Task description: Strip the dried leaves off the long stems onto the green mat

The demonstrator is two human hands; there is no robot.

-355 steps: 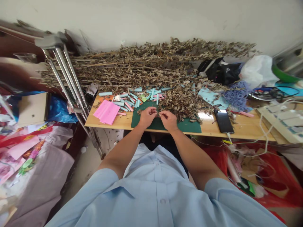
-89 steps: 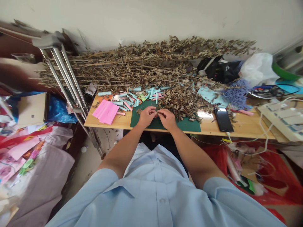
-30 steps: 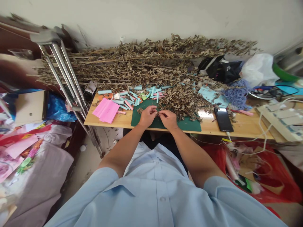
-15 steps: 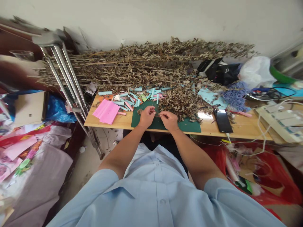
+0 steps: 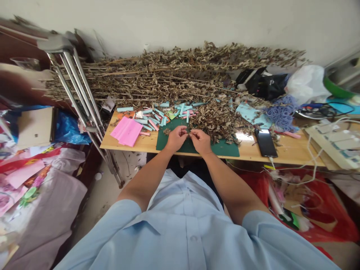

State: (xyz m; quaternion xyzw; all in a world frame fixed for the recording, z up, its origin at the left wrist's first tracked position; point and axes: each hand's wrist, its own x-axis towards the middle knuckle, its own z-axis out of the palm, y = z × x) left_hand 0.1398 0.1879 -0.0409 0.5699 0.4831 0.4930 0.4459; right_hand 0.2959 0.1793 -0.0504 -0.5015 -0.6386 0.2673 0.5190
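Over a green cutting mat (image 5: 229, 150), my left hand (image 5: 177, 138) and my right hand (image 5: 200, 141) face each other with fingertips close together. Both are closed in a pinch. Whatever lies between the fingers is too small to make out, though dark bits like dried leaf show there. A heap of dried leaves (image 5: 216, 122) covers the mat's right side just beyond my right hand. Beyond my left hand a small clump of leaf bits (image 5: 167, 131) rests on the mat. Light blue and pink paper rolls (image 5: 157, 119) lie scattered behind it.
Pink paper sheets (image 5: 127, 131) sit at the table's left, beside metal crutches (image 5: 81, 86). Long dried stalks (image 5: 157, 71) stretch along the wall. To the right are a phone (image 5: 266, 143), purple cord (image 5: 281, 111) and a power strip (image 5: 334, 140). A red bag (image 5: 332, 221) stands below.
My two hands have drawn slightly closer together at the fingertips, the left shifting a little to the right. Items on the table stay where they were.
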